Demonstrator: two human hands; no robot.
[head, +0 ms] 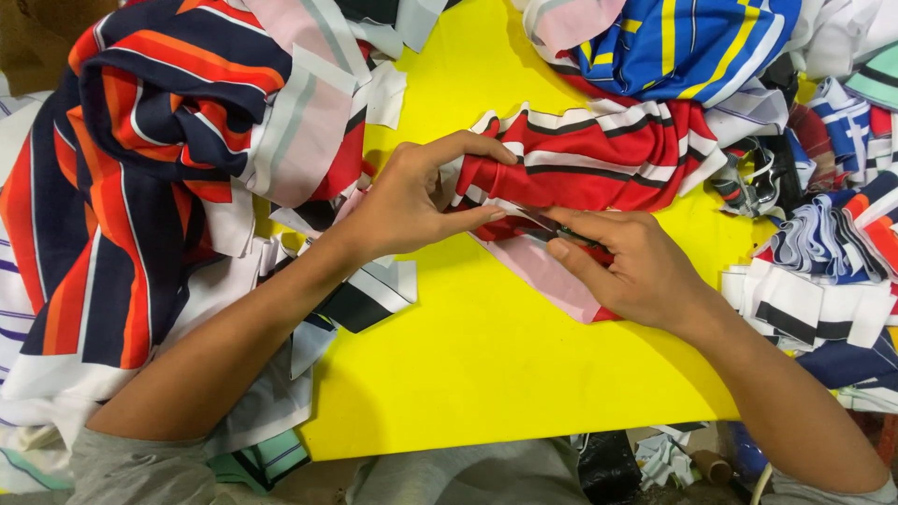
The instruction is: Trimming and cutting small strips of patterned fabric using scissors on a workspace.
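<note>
A red cloth piece point(599, 159) with white and black stripes lies bunched on the yellow table point(486, 365), its pale pink underside showing below. My left hand point(412, 201) pinches the cloth's left edge between thumb and fingers. My right hand point(627, 266) grips a small metal cutting tool point(538, 221), mostly hidden in the fingers, with its tip against the cloth next to my left thumb.
A large heap of navy, orange and white striped fabric point(140, 168) fills the left. Blue and yellow striped cloth point(683, 42) lies at the top right. Stacks of cut striped strips point(823, 271) sit at the right edge. Loose scraps point(365, 295) lie under my left forearm.
</note>
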